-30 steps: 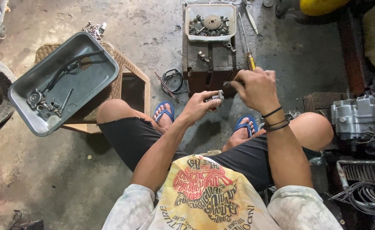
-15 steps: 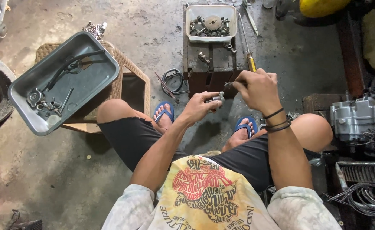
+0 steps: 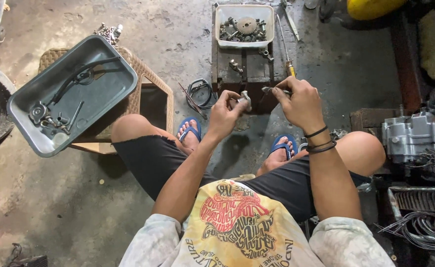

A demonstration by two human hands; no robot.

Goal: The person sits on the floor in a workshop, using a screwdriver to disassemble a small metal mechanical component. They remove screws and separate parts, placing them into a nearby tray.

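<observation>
Both hands work just in front of the dark wooden block (image 3: 242,74). The left hand (image 3: 225,114) is closed around a small metal part (image 3: 245,98). The right hand (image 3: 300,103) pinches what looks like a slim tool (image 3: 272,90), its tip near that part. A white tray of gears (image 3: 243,25) sits on the block's far end.

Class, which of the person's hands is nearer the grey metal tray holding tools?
Left. The left hand holds a small metal part right of the grey metal tray; the right hand is farther right.
</observation>
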